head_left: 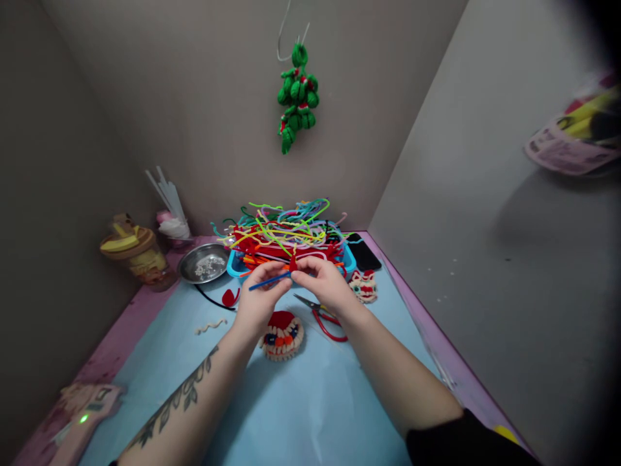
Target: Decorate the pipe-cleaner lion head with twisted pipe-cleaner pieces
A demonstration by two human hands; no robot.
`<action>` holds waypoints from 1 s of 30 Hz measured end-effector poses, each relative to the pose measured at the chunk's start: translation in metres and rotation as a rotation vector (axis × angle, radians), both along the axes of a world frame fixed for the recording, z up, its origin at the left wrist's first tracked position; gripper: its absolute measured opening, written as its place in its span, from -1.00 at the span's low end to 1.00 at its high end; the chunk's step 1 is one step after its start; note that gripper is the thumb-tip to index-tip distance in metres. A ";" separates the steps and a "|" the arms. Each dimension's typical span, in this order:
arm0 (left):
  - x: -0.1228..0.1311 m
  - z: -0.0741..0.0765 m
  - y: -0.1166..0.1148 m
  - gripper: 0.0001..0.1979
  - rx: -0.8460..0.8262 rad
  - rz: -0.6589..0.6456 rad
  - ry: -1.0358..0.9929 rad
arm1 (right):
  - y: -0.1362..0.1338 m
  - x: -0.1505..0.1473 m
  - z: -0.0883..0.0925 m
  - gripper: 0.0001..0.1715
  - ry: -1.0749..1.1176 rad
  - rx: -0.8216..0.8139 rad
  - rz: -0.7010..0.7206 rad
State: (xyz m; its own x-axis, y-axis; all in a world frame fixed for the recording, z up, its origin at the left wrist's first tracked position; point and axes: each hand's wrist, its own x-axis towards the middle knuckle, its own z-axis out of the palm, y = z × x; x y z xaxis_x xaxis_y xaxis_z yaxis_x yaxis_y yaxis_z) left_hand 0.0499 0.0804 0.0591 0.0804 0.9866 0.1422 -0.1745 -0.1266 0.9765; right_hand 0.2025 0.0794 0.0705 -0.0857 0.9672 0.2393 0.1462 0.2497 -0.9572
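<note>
In front of the basket my left hand is closed, with a straight blue stem, perhaps a pipe cleaner, lying across its fingers. Beside it my right hand pinches a small red fuzzy pipe-cleaner piece; the fingertips of both hands meet around it and partly hide it. Below the hands lies a round face-like pipe-cleaner piece in red, cream, blue and orange. Red-handled scissors rest near my right wrist, blades partly open. A small red loop and a cream wavy strip lie left of my left hand.
Many coloured pipe cleaners overflow a blue basket. Around it are a metal dish, a lidded cup, a phone and a cream-and-red figure. A pink glue gun lies front left. A green ornament hangs above.
</note>
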 end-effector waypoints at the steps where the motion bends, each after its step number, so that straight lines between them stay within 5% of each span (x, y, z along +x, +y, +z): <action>1: -0.003 0.002 0.001 -0.56 0.015 -0.025 0.025 | 0.001 0.002 0.000 -0.78 -0.004 0.003 -0.010; 4: -0.015 0.011 0.005 -0.43 0.168 -0.030 0.219 | 0.003 0.008 0.002 -0.78 -0.067 0.040 -0.088; 8: -0.028 0.018 0.008 -0.66 0.524 0.026 0.723 | 0.002 0.012 0.008 -0.79 -0.184 0.098 -0.138; 11: -0.030 0.016 0.009 -0.74 0.561 -0.033 0.898 | 0.000 0.009 0.010 -0.77 -0.221 0.122 -0.095; 15: -0.030 0.014 0.011 -0.71 0.430 -0.014 0.915 | -0.011 0.013 0.005 -0.68 -0.312 0.161 -0.151; 18: -0.035 0.015 0.017 -0.67 0.226 -0.043 0.783 | -0.026 0.027 -0.007 -0.80 -0.730 0.101 -0.191; 22: -0.041 0.009 0.028 -0.70 0.026 -0.052 0.515 | -0.045 0.046 -0.029 -0.87 -1.220 -0.212 -0.053; 25: -0.044 0.004 0.033 -0.76 0.106 0.016 0.447 | -0.049 0.051 -0.043 -0.72 -1.276 -0.316 0.016; 30: -0.049 0.006 0.034 -0.81 0.313 0.105 0.631 | -0.040 0.056 -0.049 -0.59 -1.215 -0.413 0.030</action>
State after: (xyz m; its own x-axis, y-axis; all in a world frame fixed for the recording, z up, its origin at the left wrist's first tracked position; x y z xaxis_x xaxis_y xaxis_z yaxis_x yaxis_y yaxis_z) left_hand 0.0007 0.1147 0.0650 0.1475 0.9141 0.3778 0.4405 -0.4027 0.8024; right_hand 0.2587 0.0397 0.0218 -0.0601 0.9443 -0.3235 0.9752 -0.0137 -0.2211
